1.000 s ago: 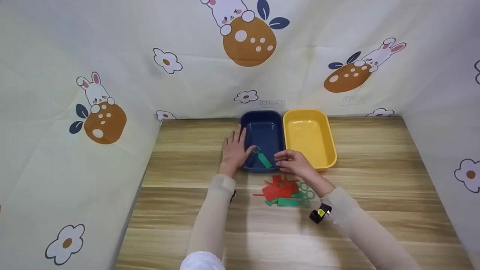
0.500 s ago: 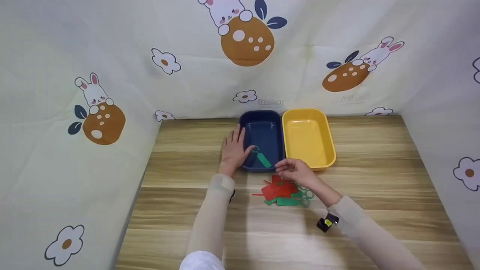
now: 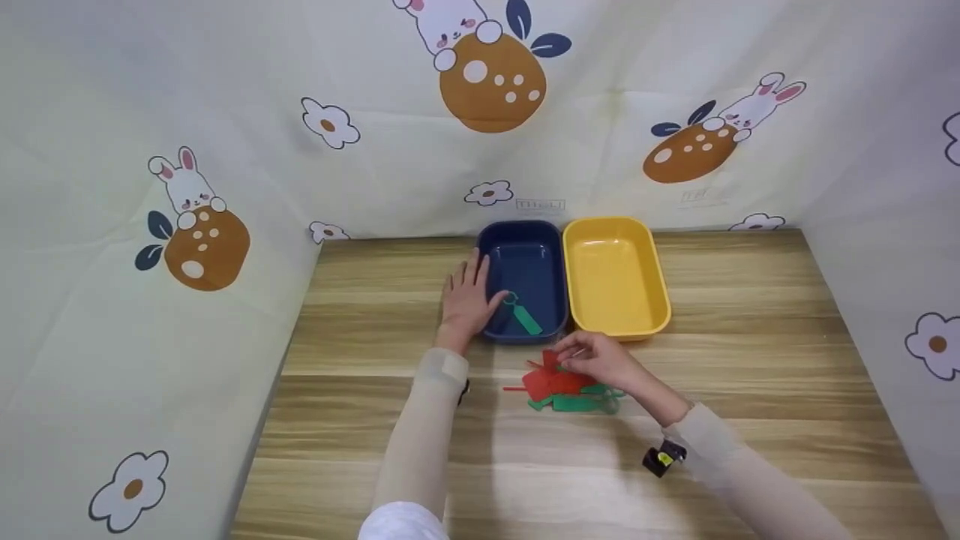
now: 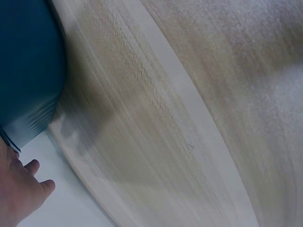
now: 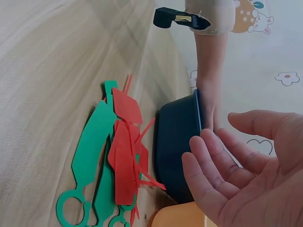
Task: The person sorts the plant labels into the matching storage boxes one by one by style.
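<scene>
My left hand (image 3: 463, 306) lies along the left rim of the navy plastic bin (image 3: 529, 262), fingers straight, thumb over the edge. One green ring-ended tag (image 3: 527, 320) lies inside that bin. In front of it is a heap of flat red tags (image 3: 559, 384) with thin tails and green tags (image 3: 576, 403) with ring ends. Over the heap's upper right part hovers my right hand (image 3: 600, 361). In the right wrist view the right hand's fingers (image 5: 208, 158) are loosely bent and apart from the thumb, holding nothing; red tags (image 5: 124, 161) and green tags (image 5: 97, 142) lie beside it.
A yellow bin (image 3: 615, 281) stands against the right side of the navy one. Both sit at the back of the wood-grain table (image 3: 555, 480), close to a printed cloth backdrop (image 3: 405, 172). A small black device (image 3: 664, 456) hangs at my right wrist.
My right hand has drawn back from the navy bin's front right corner, toward me, and now sits above the heap. My left hand and the green tag in the bin stay put.
</scene>
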Demonstrator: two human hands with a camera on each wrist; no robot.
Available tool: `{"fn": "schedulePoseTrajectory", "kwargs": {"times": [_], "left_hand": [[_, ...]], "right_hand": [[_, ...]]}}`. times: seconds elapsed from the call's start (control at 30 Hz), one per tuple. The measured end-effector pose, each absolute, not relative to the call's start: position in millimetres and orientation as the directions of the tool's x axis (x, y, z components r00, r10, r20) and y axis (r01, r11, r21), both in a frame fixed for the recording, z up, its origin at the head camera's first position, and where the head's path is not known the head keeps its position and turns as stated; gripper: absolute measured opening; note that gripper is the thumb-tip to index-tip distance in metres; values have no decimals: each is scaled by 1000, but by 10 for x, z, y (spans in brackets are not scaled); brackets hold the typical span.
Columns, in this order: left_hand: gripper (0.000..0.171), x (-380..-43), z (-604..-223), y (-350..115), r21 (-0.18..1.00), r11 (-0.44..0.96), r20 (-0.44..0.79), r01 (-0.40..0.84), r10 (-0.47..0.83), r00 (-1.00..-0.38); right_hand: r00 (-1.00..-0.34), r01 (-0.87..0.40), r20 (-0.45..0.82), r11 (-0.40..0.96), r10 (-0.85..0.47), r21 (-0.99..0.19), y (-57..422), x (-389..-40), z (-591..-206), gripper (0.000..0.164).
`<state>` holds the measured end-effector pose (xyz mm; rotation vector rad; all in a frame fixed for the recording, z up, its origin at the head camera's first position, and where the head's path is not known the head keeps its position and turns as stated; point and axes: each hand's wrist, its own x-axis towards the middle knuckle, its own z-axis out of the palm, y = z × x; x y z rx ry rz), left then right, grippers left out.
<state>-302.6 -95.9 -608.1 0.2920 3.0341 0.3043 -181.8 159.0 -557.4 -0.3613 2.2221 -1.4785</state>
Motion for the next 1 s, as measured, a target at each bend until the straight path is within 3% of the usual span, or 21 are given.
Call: {"fn": "schedulePoseTrajectory", "kwargs": {"times": [1.0], "left_hand": [[78,-3046,-6107,-960,207,962,-58,180,196,-979]], "right_hand": [[-854,-23,-189,399,-485,-917,1707,-1693,-5927,23]]}}
